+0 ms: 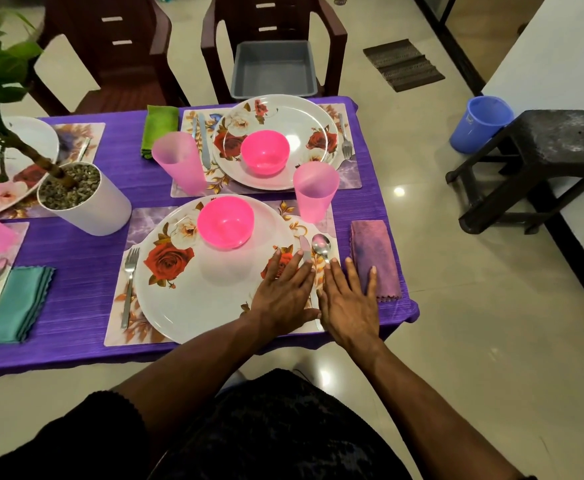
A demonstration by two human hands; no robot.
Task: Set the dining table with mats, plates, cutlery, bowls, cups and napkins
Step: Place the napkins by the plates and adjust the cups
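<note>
— Head camera looks down on the table, yes? What are the hands doing?

— Both lie flat with fingers straight and a little spread. The left hand (pixel 283 289) rests on the right rim of the near plate (pixel 211 271), its fingertips reaching the knife (pixel 305 249). The right hand (pixel 349 299) lies just beside it on the mat (pixel 138 220), one finger touching the spoon (pixel 321 245) handle, the outer finger resting on the purple napkin (pixel 375 258).

— Holding anything?

— No, neither pinches or curls round a thing. They just press down.

— And the rest of that setting?

— A pink bowl (pixel 225 221) sits on the plate ahead of the left hand. A pink cup (pixel 315 192) stands beyond the right hand's fingertips, at the mat's far right corner. A fork (pixel 129 282) lies well left of the left hand, on the mat beside the plate.

— Farther off?

— A second setting lies beyond both hands: far plate (pixel 283 147) with its own bowl (pixel 264 152), a second cup (pixel 179 162), and a green napkin (pixel 159 128). Far left of the hands stands a white plant pot (pixel 86 199), and nearer, a teal napkin (pixel 17 304). A grey tub (pixel 273 69) sits on the chair (pixel 332 39) behind the table.
</note>
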